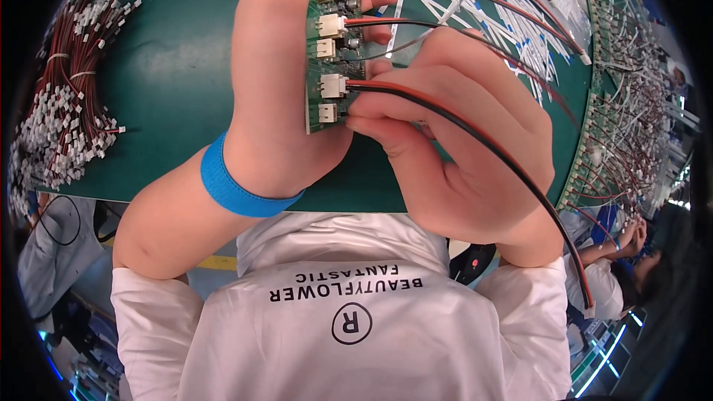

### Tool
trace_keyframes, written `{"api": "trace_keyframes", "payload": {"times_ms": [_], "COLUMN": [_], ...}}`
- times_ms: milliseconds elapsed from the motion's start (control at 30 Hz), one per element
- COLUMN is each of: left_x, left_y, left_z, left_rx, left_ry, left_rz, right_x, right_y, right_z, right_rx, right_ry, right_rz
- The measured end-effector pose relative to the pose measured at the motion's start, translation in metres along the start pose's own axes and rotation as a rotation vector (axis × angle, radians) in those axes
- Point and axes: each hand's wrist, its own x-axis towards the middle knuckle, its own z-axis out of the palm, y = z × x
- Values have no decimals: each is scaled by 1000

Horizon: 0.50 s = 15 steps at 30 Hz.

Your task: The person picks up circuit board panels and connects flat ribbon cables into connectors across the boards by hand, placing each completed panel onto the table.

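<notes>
The person's left hand (282, 122) is closed around one green circuit board (316, 96), which is held raised above the dark green, smooth table mat (174, 89); three of its fingertips show beyond the board's right edge. In view on this board are six cream, box-shaped plastic sockets (325, 48), set in one column. Three of them carry a plug with a red-and-black wire lead (408, 93), so three leads curve away to the right. The right hand (475, 126) has thumb and forefinger brought together at the lower right edge of the board, just under the lowest lead; whether they grip something, I cannot tell. One woven blue wristband (223, 178) is on the left wrist. At the left lies a wire bundle (56, 74) with two ties and white plugs, too many to count. Flat white ribbon strips (531, 44) with blue ends lie scattered at upper right.
</notes>
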Motion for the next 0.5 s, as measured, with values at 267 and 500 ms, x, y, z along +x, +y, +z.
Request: {"api": "trace_keyframes", "payload": {"times_ms": [267,500], "left_x": [-6,11], "left_y": [-3,9], "left_z": [-7,0], "left_rx": [-290,-556], "left_ry": [5,-50], "left_rz": [-107,-156], "right_x": [0,8], "right_y": [3,3], "right_z": [4,-9], "right_rx": [91,205], "right_ry": [-32,-53], "right_rz": [43,183]}}
